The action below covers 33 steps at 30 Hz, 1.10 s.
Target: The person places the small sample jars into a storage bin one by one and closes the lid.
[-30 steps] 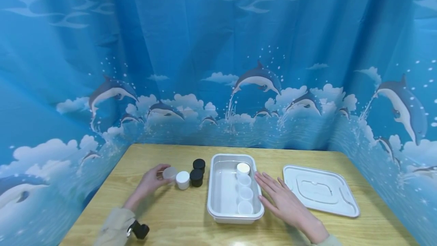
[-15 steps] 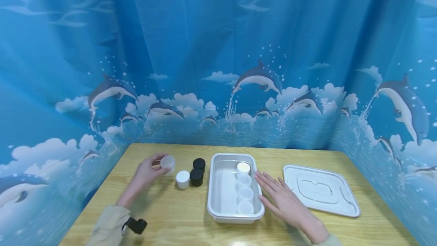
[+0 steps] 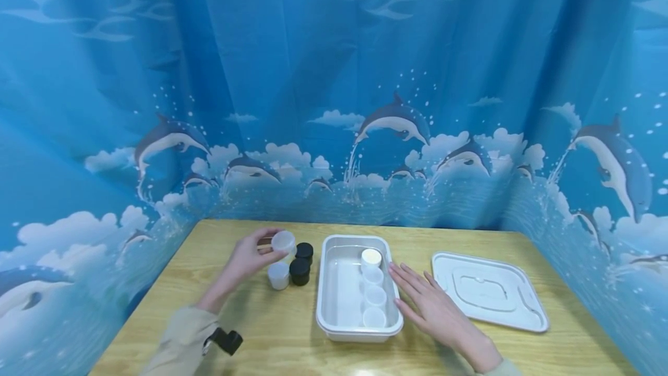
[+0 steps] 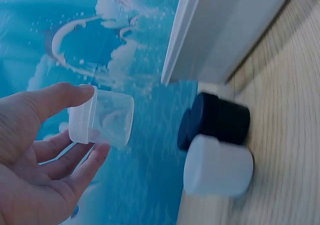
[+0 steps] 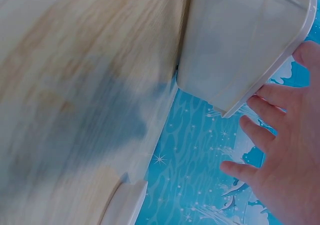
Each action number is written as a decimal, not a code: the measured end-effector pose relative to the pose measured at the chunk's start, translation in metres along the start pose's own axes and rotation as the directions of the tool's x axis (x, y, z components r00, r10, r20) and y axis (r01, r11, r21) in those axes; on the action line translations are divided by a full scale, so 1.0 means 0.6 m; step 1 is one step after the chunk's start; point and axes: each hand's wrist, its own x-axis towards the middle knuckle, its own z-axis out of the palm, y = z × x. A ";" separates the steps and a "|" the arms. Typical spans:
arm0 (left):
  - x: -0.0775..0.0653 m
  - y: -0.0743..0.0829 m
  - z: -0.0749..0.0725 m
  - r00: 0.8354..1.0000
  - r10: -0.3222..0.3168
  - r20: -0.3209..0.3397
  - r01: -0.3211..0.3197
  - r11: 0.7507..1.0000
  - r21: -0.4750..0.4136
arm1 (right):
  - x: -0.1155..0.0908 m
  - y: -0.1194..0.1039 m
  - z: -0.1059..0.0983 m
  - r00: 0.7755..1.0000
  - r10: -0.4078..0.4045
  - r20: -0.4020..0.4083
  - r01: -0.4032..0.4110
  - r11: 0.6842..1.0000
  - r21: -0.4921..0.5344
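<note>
My left hand [image 3: 251,254] pinches a small translucent jar [image 4: 114,117] by its ribbed screw lid, between thumb and fingers. The jar is raised off the table, over a white jar [image 3: 279,277] and beside two black jars [image 3: 300,273]. It lies tilted on its side in the left wrist view. My right hand [image 3: 435,306] has its fingers straight and touches the right rim of a white rectangular tub [image 3: 341,283]. Along that tub's right side stand a cream-topped jar [image 3: 371,257] and three translucent jars [image 3: 374,295] in a row.
A white tub lid [image 3: 487,292] lies flat on the wooden table [image 3: 261,341], right of the tub. Behind the table hangs a blue dolphin-print curtain [image 3: 292,103].
The translucent jar has been lifted from beside the white jar. My left hand first drew it back, then carried it right toward the black jars. My right hand stays in place.
</note>
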 end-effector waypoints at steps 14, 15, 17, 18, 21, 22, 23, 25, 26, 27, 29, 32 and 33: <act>0.016 0.053 0.090 0.980 0.128 0.151 -0.128 0.992 -0.014 | -0.001 -0.001 0.000 1.000 0.003 0.005 -0.003 1.000 0.007; 0.016 0.056 0.096 0.976 0.135 0.169 -0.136 0.991 -0.006 | -0.001 -0.001 0.000 1.000 0.001 0.001 -0.001 1.000 0.005; 0.016 0.062 0.108 0.970 0.142 0.196 -0.148 0.989 0.015 | 0.000 -0.001 -0.001 1.000 -0.001 -0.001 0.001 1.000 0.004; 0.016 0.064 0.114 0.967 0.142 0.210 -0.150 0.988 0.023 | 0.000 0.000 -0.001 1.000 -0.001 -0.001 0.001 1.000 0.003; 0.016 0.068 0.129 0.959 0.137 0.249 -0.154 0.987 0.051 | 0.000 0.000 -0.001 1.000 -0.002 -0.001 0.002 1.000 0.003; 0.016 0.069 0.133 0.956 0.135 0.262 -0.154 0.987 0.054 | 0.000 0.000 -0.001 1.000 -0.003 -0.002 0.003 1.000 0.001; 0.016 0.069 0.137 0.952 0.134 0.276 -0.157 0.986 0.061 | 0.000 0.000 -0.001 1.000 -0.004 -0.003 0.004 1.000 0.001; 0.016 0.069 0.144 0.941 0.142 0.307 -0.173 0.982 0.077 | -0.001 0.000 0.000 1.000 -0.009 -0.007 0.009 1.000 -0.002; 0.015 0.068 0.148 0.935 0.149 0.323 -0.186 0.979 0.087 | 0.000 0.000 0.000 1.000 -0.010 -0.010 0.010 1.000 -0.004; 0.015 0.068 0.150 0.927 0.160 0.339 -0.203 0.974 0.096 | 0.000 0.000 0.000 1.000 -0.012 -0.013 0.012 1.000 -0.004; 0.013 0.067 0.156 0.912 0.170 0.374 -0.230 0.966 0.122 | 0.000 0.000 0.000 1.000 -0.013 -0.015 0.013 1.000 -0.002; 0.012 0.069 0.163 0.884 0.167 0.436 -0.256 0.954 0.153 | -0.001 0.000 0.001 1.000 -0.012 -0.015 0.012 1.000 0.002; 0.012 0.070 0.165 0.875 0.161 0.457 -0.259 0.952 0.162 | -0.001 0.000 0.001 1.000 -0.011 -0.014 0.011 1.000 0.002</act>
